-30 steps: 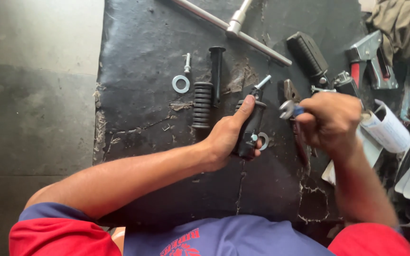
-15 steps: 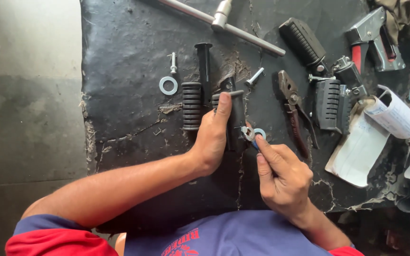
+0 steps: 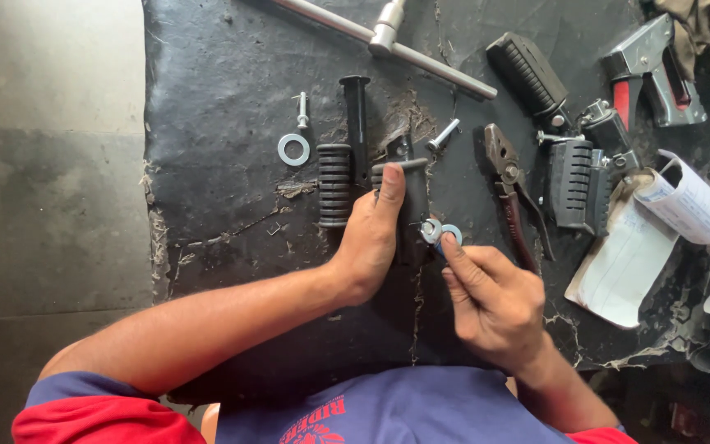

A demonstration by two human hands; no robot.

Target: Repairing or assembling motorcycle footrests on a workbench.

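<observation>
Black footrest (image 3: 408, 215) clasped by left hand (image 3: 369, 238); right hand (image 3: 491, 300) apparently pinches silver washers (image 3: 440, 232).

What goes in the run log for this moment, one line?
left hand: presses black footpeg onto mat | right hand: fingertips at washers | pliers: lying beside, untouched
</observation>
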